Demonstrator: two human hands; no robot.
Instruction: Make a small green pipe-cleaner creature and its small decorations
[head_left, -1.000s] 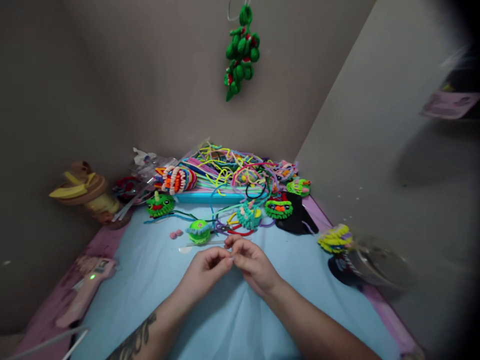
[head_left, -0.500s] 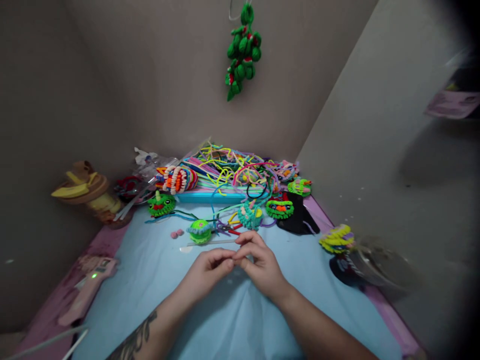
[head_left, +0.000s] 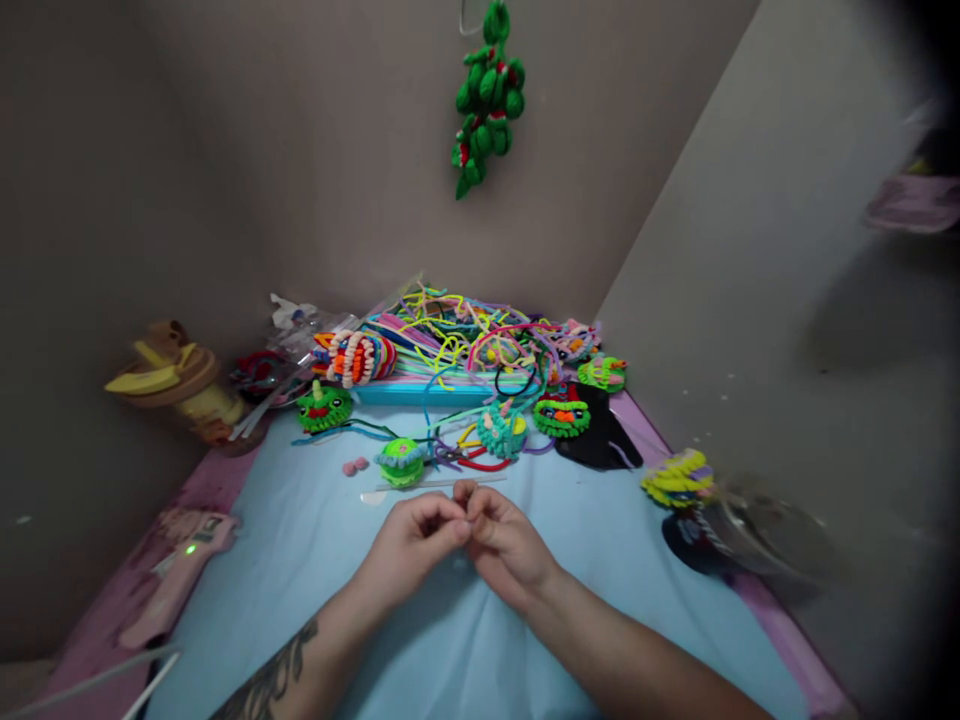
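Observation:
My left hand [head_left: 415, 543] and my right hand [head_left: 514, 545] meet above the middle of the blue cloth, fingertips pinched together. Whatever sits between them is too small or too covered to make out. Just beyond the fingers lies a thin translucent stick [head_left: 480, 480]. Behind it stand a lime-green fuzzy ball with a light blue frill [head_left: 400, 464] and a teal fuzzy figure [head_left: 501, 432]. Pliers with red and yellow handles [head_left: 486, 464] rest between these two. Two small pink fuzzy pieces [head_left: 355, 466] lie left of the ball.
A blue tray [head_left: 420, 396] heaped with pipe cleaners [head_left: 450, 335] spans the back. At left are a pink glue gun [head_left: 180, 580] with a green light and a tan-lidded cup [head_left: 199, 390]. A yellow fuzzy piece [head_left: 679, 480] and a clear container [head_left: 772, 525] stand right.
My right hand has turned and its fingers have curled in closer to the left fingertips, uncovering more of the stick and the red plier handle. My left hand has barely moved.

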